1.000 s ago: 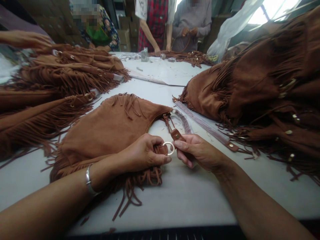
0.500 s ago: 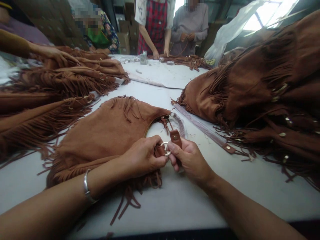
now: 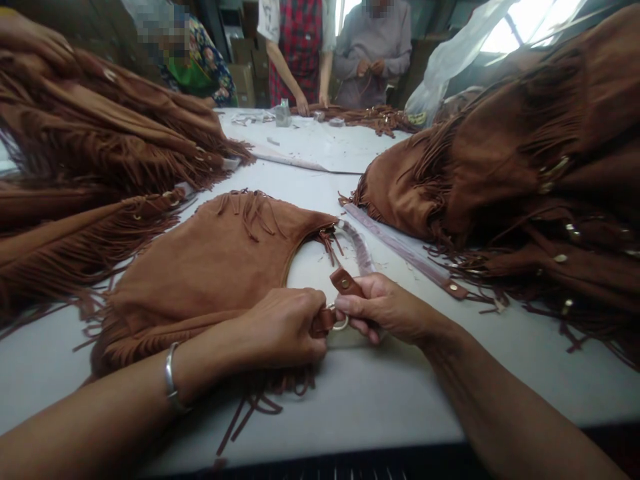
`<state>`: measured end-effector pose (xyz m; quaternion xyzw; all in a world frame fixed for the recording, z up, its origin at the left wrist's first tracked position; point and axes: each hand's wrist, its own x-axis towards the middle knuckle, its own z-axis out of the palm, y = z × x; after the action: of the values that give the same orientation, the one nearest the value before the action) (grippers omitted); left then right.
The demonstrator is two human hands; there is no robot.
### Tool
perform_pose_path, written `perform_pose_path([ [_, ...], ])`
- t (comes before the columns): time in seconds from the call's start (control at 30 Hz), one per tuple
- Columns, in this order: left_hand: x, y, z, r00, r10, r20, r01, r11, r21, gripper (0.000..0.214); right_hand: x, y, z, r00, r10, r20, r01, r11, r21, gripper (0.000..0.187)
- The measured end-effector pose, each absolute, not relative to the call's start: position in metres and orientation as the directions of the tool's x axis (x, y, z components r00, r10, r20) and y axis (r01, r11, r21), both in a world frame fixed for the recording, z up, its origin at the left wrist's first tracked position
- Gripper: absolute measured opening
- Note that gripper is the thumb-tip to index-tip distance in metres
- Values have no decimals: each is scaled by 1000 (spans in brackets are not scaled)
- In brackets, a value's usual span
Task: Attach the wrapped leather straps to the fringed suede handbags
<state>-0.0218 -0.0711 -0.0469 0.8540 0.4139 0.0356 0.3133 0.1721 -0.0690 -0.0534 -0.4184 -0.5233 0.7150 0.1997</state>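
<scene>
A brown suede bag (image 3: 210,260) with fringe lies flat on the white table in front of me. My left hand (image 3: 293,327) is closed around the bag's leather tab (image 3: 324,321), which carries a metal ring (image 3: 342,324). Pinched in my right hand (image 3: 383,307) is the end of a leather strap (image 3: 345,283) with a brass-coloured stud, and the thumb lies against the ring. The strap's plastic-wrapped length (image 3: 357,245) curves back to the bag's far corner. How far the strap end goes through the ring is hidden by my fingers.
Fringed brown bags are piled at left (image 3: 125,127) and at right (image 3: 525,147). Another wrapped strap (image 3: 400,247) lies by the right pile. Across the white table (image 3: 320,150), several people stand near a heap of brown pieces (image 3: 370,119). Clear plastic (image 3: 445,60) hangs behind.
Both hands have shifted slightly, and the strap end has tilted to the left beside the ring. At the left, a co-worker's hand has lifted part of the bag pile.
</scene>
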Motion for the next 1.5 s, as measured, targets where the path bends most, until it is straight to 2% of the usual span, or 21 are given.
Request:
perform_pose_path([
  [0.1, -22, -70, -49, 651, 745, -145, 676, -481, 558, 7, 167, -74, -54, -549, 753, -364, 129, -354, -926, 29],
  [0.23, -24, -65, -52, 571, 821, -21, 644, -432, 632, 8, 147, -83, -61, -304, 936, -177, -80, -211, -974, 32],
  [0.3, -26, -63, -52, 542, 840, 17, 627, -418, 658, 8, 140, -85, -66, -214, 968, -133, -153, -168, -974, 33],
  [0.33, -27, -62, -51, 547, 837, 10, 621, -414, 665, 8, 139, -84, -68, -221, 966, -135, -160, -173, -972, 34],
  [0.5, -32, -65, -42, 699, 702, -139, 609, -482, 630, 11, 156, -74, -65, -474, 840, -265, -4, -303, -953, 36],
  [0.67, -30, -69, -37, 743, 644, -183, 618, -556, 556, 10, 168, -73, -54, -611, 697, -377, 145, -370, -918, 29],
  [0.73, -29, -69, -35, 739, 646, -189, 632, -568, 528, 9, 169, -75, -50, -639, 661, -393, 186, -363, -913, 26],
  [0.83, -30, -68, -31, 734, 646, -209, 643, -561, 521, 12, 168, -78, -47, -628, 677, -383, 217, -319, -922, 21],
  [0.93, -31, -68, -27, 768, 584, -264, 624, -587, 516, 14, 166, -80, -47, -612, 690, -386, 242, -301, -922, 19],
  [1.1, -33, -69, -29, 817, 491, -301, 576, -675, 462, 11, 164, -80, -52, -671, 585, -456, 286, -363, -887, 21],
  [1.17, -34, -68, -31, 823, 488, -291, 566, -664, 488, 13, 162, -81, -54, -675, 596, -436, 253, -368, -895, 24],
  [1.2, -35, -67, -32, 816, 506, -278, 572, -641, 512, 13, 159, -82, -55, -651, 638, -412, 213, -368, -905, 26],
  [1.3, -37, -65, -33, 735, 646, -207, 631, -539, 558, 12, 148, -87, -58, -454, 830, -325, 0, -365, -931, 29],
  [1.37, -38, -64, -33, 653, 743, -148, 681, -490, 544, 10, 139, -89, -60, -301, 911, -282, -155, -338, -928, 31],
  [1.43, -38, -64, -33, 615, 780, -110, 706, -484, 518, 10, 136, -88, -62, -264, 926, -269, -232, -332, -915, 34],
  [1.5, -39, -65, -32, 650, 752, -114, 685, -513, 518, 10, 138, -85, -63, -337, 901, -272, -221, -357, -908, 37],
])
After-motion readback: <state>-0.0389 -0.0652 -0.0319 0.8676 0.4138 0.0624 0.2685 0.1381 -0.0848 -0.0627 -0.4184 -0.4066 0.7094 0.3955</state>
